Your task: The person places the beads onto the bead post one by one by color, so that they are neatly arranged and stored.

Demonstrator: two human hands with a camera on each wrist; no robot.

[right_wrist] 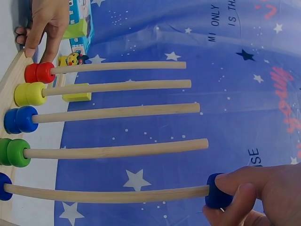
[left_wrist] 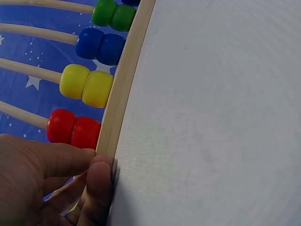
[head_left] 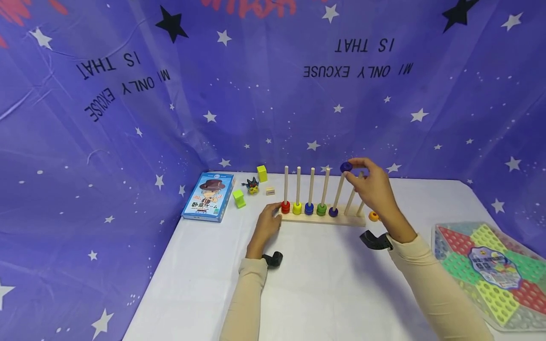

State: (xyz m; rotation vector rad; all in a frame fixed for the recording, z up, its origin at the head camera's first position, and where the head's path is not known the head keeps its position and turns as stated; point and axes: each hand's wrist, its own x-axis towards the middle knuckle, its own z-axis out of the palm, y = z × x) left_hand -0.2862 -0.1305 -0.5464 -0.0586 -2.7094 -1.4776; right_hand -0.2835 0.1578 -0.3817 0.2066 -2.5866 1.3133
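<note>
A wooden base (head_left: pixel 307 218) with a row of upright pegs stands on the table. Pairs of red beads (left_wrist: pixel 74 129), yellow beads (left_wrist: pixel 86 85), blue beads (left_wrist: pixel 100 46) and green beads (left_wrist: pixel 114 15) sit low on the first pegs. A single dark blue bead (head_left: pixel 333 212) rests at the bottom of the fifth peg. My right hand (head_left: pixel 374 185) pinches another dark blue bead (right_wrist: pixel 219 190) between thumb and fingers, right at that peg's top end. With thumb and fingers, my left hand (head_left: pixel 267 224) grips the base's left end beside the red beads.
Orange beads (head_left: pixel 373 216) lie just past the base's right end. To the left are a blue card-game box (head_left: pixel 209 196), yellow-green blocks (head_left: pixel 239 199), a small dark figurine (head_left: pixel 252 185) and a small wooden tile (head_left: pixel 270 191). A patterned game board in clear wrap (head_left: pixel 495 270) lies at the right.
</note>
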